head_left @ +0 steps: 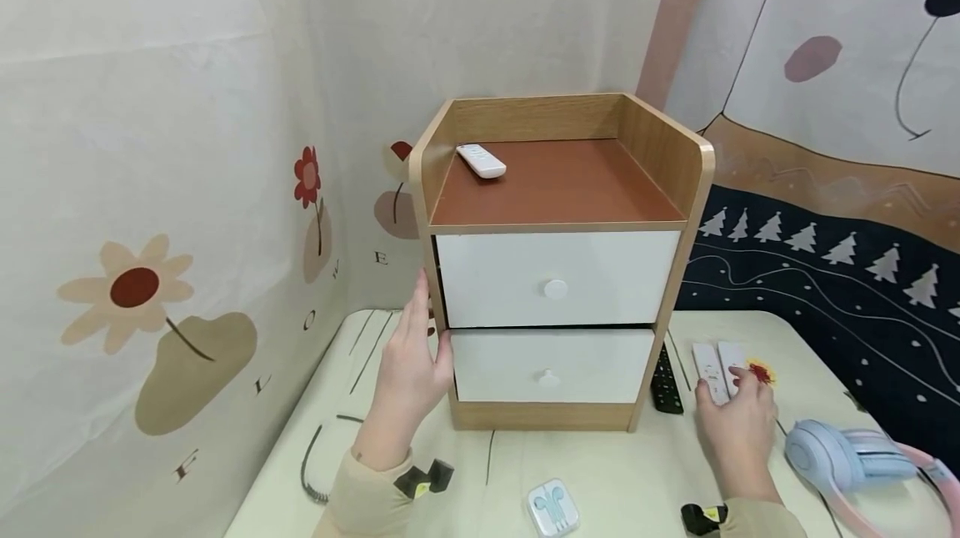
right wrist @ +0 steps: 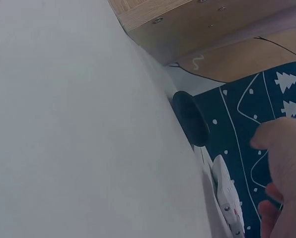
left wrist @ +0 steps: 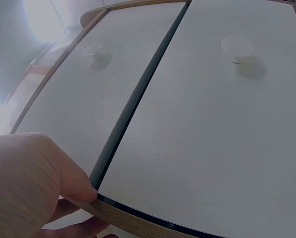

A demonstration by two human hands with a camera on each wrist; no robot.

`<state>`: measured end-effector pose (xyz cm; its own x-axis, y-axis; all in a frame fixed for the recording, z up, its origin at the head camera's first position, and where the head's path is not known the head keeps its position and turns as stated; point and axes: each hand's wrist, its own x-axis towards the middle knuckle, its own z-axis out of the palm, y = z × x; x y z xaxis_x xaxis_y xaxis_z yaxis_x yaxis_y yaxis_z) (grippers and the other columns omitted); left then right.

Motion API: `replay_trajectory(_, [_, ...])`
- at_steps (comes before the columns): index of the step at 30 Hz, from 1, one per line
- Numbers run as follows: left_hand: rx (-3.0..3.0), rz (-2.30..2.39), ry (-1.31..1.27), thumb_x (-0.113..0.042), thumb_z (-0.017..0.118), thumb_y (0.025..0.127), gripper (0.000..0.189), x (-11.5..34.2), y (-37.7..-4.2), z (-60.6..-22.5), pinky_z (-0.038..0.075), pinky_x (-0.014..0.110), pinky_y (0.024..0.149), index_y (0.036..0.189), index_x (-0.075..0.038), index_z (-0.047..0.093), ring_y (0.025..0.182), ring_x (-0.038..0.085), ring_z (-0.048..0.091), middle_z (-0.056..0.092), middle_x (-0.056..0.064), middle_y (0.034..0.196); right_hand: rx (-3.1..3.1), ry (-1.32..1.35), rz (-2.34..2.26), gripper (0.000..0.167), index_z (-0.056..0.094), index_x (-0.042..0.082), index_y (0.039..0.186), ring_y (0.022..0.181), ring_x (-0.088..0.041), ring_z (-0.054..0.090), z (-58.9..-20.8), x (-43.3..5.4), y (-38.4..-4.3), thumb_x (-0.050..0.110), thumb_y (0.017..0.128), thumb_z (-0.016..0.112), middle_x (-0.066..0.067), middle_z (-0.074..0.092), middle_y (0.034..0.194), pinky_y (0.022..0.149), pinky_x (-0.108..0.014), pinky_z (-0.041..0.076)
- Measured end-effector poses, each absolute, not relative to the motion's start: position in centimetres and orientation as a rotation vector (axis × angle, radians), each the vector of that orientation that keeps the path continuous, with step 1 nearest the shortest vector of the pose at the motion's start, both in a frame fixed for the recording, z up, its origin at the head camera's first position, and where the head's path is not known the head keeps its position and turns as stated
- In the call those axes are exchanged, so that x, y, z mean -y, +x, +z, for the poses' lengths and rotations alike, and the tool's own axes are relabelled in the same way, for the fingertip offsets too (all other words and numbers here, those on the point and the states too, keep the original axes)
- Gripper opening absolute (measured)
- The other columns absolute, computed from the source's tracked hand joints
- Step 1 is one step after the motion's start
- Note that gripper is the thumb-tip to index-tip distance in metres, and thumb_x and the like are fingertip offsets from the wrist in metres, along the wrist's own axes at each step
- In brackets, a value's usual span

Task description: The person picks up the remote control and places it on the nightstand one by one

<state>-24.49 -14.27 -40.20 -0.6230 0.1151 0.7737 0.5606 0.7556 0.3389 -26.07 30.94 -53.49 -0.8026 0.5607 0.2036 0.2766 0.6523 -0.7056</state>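
Note:
A small wooden cabinet [head_left: 543,417] with two white drawers stands on the table. My left hand [head_left: 412,367] rests against its left side, fingers straight. In the left wrist view, the left thumb [left wrist: 78,181] touches the front edge beside the gap between the upper drawer [left wrist: 73,84] and the lower drawer [left wrist: 202,119]. Two white remotes [head_left: 708,367] lie side by side to the cabinet's right. Over their near end hovers my right hand [head_left: 738,429], thumb and fingers apart; the right wrist view shows this hand [right wrist: 292,168] beside the remotes [right wrist: 227,193], gripping nothing.
Another white remote [head_left: 482,161] lies on the cabinet's brown top. A black remote [head_left: 665,384] is by the cabinet's right foot. Blue and pink headphones [head_left: 832,455] lie at right, boxed earphones [head_left: 552,509] in front. A flower-shaped item [head_left: 761,371] sits beyond the right hand.

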Motion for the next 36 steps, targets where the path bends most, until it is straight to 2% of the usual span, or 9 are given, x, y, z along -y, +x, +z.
replay_trajectory(4, [2.186,-0.742,-0.5,0.003,0.068,0.098,0.091,14.1,-24.5,-40.1,0.066,0.055,0.095,0.175,0.0,0.019,0.12,0.044,0.074,0.052,0.031,0.164,2.562,-0.697,0.89,0.075,0.041,-0.008,0.157,0.13,-0.061,0.043,-53.7,-31.4,-26.1,0.034,0.101,0.068,-0.047,0.04,0.148,0.107,-0.075,0.041])
replay_trajectory(8, [2.185,-0.74,-0.499,0.004,0.068,0.097,0.091,13.9,-24.6,-40.2,0.066,0.055,0.094,0.175,0.001,0.02,0.12,0.044,0.074,0.053,0.031,0.163,2.633,-0.719,0.813,0.079,0.042,-0.012,0.156,0.126,-0.063,0.046,-54.2,-31.7,-26.0,0.034,0.098,0.07,-0.049,0.042,0.143,0.106,-0.074,0.045])
replay_trajectory(13, [2.174,-0.742,-0.504,0.005,0.068,0.097,0.091,13.8,-24.6,-40.2,0.066,0.054,0.093,0.174,0.001,0.02,0.117,0.043,0.075,0.054,0.031,0.162,2.699,-0.758,0.752,0.08,0.041,-0.014,0.155,0.13,-0.066,0.048,-54.4,-31.9,-26.1,0.033,0.098,0.07,-0.051,0.041,0.142,0.109,-0.075,0.047])
replay_trajectory(16, [2.166,-0.738,-0.506,0.005,0.068,0.097,0.091,13.8,-24.6,-40.2,0.067,0.054,0.092,0.174,0.001,0.02,0.116,0.043,0.075,0.054,0.031,0.162,2.707,-0.752,0.744,0.078,0.041,-0.014,0.154,0.13,-0.066,0.048,-54.5,-32.0,-26.1,0.031,0.098,0.07,-0.051,0.041,0.143,0.11,-0.075,0.047])
replay_trajectory(21, [2.158,-0.728,-0.511,0.006,0.068,0.096,0.093,13.8,-24.7,-40.2,0.067,0.05,0.084,0.174,0.001,0.02,0.108,0.041,0.076,0.062,0.031,0.151,2.68,-0.705,0.749,0.072,0.045,-0.017,0.149,0.127,-0.067,0.051,-54.6,-32.1,-26.1,0.024,0.096,0.07,-0.052,0.045,0.139,0.108,-0.074,0.048])
replay_trajectory(24, [2.161,-0.728,-0.509,0.006,0.068,0.096,0.093,13.8,-24.7,-40.2,0.067,0.051,0.084,0.175,0.001,0.02,0.106,0.041,0.076,0.063,0.031,0.148,2.691,-0.705,0.74,0.068,0.049,-0.017,0.145,0.124,-0.066,0.054,-54.5,-32.1,-26.2,0.023,0.095,0.071,-0.051,0.049,0.134,0.106,-0.073,0.05])
replay_trajectory(32, [2.171,-0.731,-0.498,0.005,0.068,0.096,0.092,14.0,-24.7,-40.2,0.067,0.053,0.087,0.174,0.001,0.02,0.109,0.044,0.076,0.059,0.032,0.155,2.747,-0.732,0.717,0.066,0.052,-0.014,0.143,0.115,-0.061,0.061,-54.3,-31.9,-26.4,0.027,0.096,0.072,-0.047,0.059,0.129,0.098,-0.069,0.054])
replay_trajectory(36, [2.168,-0.727,-0.496,0.005,0.068,0.096,0.092,14.1,-24.6,-40.2,0.067,0.052,0.087,0.174,0.001,0.02,0.109,0.044,0.076,0.059,0.032,0.154,2.728,-0.745,0.752,0.067,0.054,-0.013,0.145,0.118,-0.059,0.062,-54.3,-31.8,-26.6,0.028,0.095,0.072,-0.044,0.061,0.133,0.098,-0.068,0.054])
